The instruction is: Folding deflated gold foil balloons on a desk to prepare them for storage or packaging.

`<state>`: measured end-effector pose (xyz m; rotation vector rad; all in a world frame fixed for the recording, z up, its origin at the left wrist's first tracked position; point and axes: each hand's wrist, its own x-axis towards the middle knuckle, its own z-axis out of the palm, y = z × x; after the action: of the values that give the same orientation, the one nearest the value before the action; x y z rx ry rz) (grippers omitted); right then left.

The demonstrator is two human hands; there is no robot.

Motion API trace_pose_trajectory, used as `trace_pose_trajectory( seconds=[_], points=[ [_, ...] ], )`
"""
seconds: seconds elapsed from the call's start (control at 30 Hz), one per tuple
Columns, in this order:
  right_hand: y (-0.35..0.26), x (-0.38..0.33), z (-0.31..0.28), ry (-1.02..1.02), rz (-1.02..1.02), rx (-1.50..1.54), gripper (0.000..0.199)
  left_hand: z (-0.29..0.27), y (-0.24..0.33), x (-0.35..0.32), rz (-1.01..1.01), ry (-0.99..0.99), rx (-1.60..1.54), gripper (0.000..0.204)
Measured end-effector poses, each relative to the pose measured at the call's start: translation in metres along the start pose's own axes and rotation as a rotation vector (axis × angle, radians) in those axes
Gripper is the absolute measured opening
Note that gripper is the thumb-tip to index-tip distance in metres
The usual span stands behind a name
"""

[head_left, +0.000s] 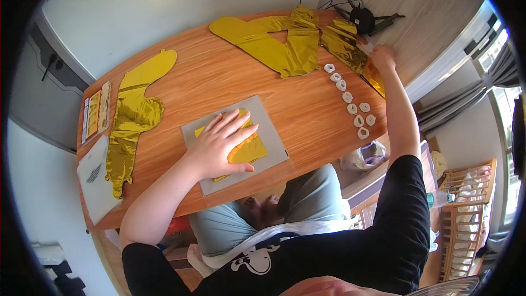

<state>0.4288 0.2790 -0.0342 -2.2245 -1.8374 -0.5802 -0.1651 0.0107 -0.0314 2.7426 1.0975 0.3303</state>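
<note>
I am resting the left hand [222, 145] on a folded gold foil packet [249, 151], its fingers spread and its palm facing down; under both, a gray sheet [268, 126] is lying on the counter [307, 115]. Ahead and to the right, I am reaching the right hand [382, 57] to the edge of a creased foil piece [345, 41]; its fingertips are blurring into a pale patch, so I cannot tell whether they are pinching anything. As for progress, I am judging three foil pieces to be opened out and the packet alone to be lying folded: besides the creased one, a long foil shape [126, 131] is lying left of the left hand and an angular foil shape [263, 44] beyond it. Small white rings [347, 97] are lining up nearer me than the right hand, apparently unused. The wood-grained counter is curving in the fisheye view. Beyond the right hand a black router [361, 20] is standing by the wall; behind it, rightward, a gray curtain [466, 101] and a wooden crib [466, 225] are showing.
</note>
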Motion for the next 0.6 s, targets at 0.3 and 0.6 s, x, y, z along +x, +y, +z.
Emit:
trace_pose_trajectory(
  seconds=[0.3, 0.6],
  points=[
    [0.001, -0.01, -0.047, -0.047, 0.121, 0.137, 0.029, 0.002, 0.001, 0.004, 0.01, -0.001, -0.018, 0.096],
    [-0.157, -0.252, -0.191, -0.1, -0.122, 0.83, 0.016, 0.01, 0.0, -0.006, -0.058, 0.047, 0.056, 0.071]
  ],
)
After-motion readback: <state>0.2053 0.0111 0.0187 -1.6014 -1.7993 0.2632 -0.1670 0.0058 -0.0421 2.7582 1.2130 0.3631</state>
